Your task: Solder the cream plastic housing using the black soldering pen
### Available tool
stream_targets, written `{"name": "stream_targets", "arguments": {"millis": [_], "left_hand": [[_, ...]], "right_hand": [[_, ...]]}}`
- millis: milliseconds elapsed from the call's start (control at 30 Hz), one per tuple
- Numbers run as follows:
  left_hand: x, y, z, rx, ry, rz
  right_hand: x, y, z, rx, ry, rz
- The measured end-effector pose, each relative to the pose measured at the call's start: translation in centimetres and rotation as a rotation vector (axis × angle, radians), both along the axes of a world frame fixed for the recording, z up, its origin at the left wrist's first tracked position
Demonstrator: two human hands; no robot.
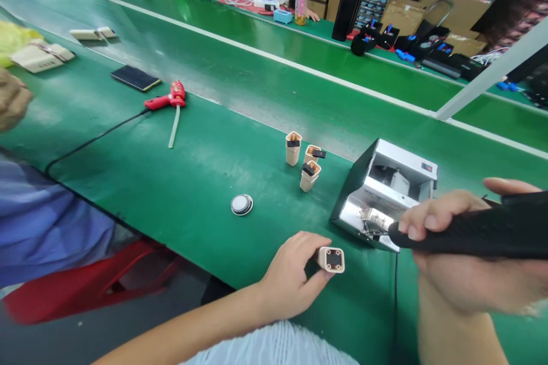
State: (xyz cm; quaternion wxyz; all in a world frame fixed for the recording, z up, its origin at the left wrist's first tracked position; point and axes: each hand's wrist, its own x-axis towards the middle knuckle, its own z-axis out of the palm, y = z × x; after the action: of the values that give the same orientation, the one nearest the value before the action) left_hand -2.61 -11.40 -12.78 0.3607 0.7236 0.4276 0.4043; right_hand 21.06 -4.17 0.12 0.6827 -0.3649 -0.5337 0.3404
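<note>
My left hand is closed around a cream plastic housing, whose open end faces up and shows a black insert with a screw post at each corner. In my right hand is a black electric screwdriver, held level. Its tip points left at the front of a silver-and-black screw feeder; whether it touches a screw there I cannot tell. Left of the feeder stand three similar cream housings, with small black pieces at their tops.
A round metal-rimmed disc lies left of the housings. Farther left are a red glue gun with its cable and a phone. A co-worker's blue sleeve is at the left edge. Across the conveyor stands another person.
</note>
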Motion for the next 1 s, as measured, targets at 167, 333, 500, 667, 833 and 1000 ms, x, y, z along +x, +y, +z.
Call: {"name": "stream_targets", "arguments": {"millis": [167,333,500,667,833,1000], "left_hand": [[0.0,0.0,0.1,-0.008,0.01,-0.002],[0.0,0.0,0.2,-0.022,-0.002,-0.001],[0.1,0.0,0.2,-0.02,-0.007,0.002],[0.1,0.0,0.2,-0.016,-0.002,0.014],[0.1,0.0,0.2,-0.017,-0.012,0.007],[0.3,0.1,0.2,-0.028,-0.02,0.008]], "right_hand": [[-0.5,0.2,0.1,-0.016,-0.002,-0.076],[-1.0,-0.6,0.2,-0.06,0.045,-0.093],[-1.7,-1.1,0.5,-0.099,0.08,-0.126],[-1.5,-1.4,0.3,-0.102,0.076,-0.088],[-1.1,-1.9,0.1,-0.11,0.057,-0.072],[-1.3,-2.0,-0.2,-0.08,0.045,-0.102]]}}
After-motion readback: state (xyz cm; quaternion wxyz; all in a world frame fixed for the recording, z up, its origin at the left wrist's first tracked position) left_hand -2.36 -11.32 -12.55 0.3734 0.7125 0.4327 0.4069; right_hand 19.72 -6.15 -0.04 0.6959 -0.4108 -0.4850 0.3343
